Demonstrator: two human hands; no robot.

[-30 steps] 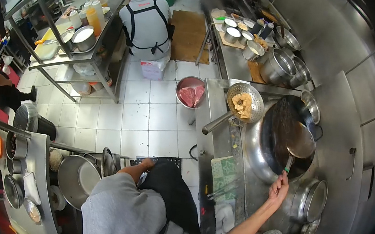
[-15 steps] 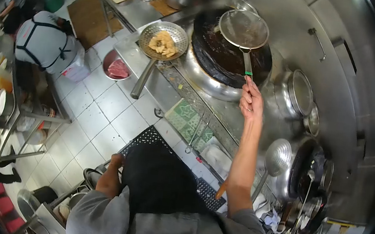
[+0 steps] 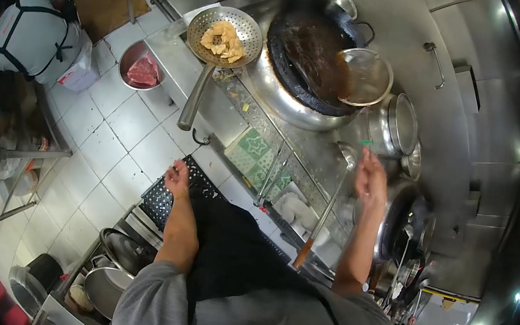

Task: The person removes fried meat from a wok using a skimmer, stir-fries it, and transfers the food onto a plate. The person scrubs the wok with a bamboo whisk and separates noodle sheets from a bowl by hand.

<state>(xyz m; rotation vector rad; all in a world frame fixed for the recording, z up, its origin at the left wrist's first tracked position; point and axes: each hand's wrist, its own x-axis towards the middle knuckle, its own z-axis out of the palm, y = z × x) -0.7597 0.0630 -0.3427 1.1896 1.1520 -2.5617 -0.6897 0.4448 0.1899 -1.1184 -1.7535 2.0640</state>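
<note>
My right hand (image 3: 371, 179) is closed at the end of a fine-mesh strainer's (image 3: 374, 79) handle, just below its green band. The handle between band and mesh is hard to make out. The strainer overlaps the right edge of a wok (image 3: 310, 45) of dark brown liquid. Over the counter at left, my left hand's neighbour is the floor mat; my left hand (image 3: 178, 178) is empty, its fingers loosely bent and apart. A perforated skimmer (image 3: 196, 96) with fried golden pieces (image 3: 223, 40) rests beside the wok. A wooden-handled ladle (image 3: 325, 216) lies left of my right forearm.
A metal bowl (image 3: 123, 68) with raw red meat stands left of the counter. Stacked metal pots (image 3: 401, 124) and a second wok (image 3: 405, 222) are on the right. Behind my left arm are lidded pans (image 3: 123, 249). A person (image 3: 35, 34) bends at the far left.
My right hand and the strainer have moved down and right from above the wok to its right edge. My left hand has come forward from my side. The view has shifted.
</note>
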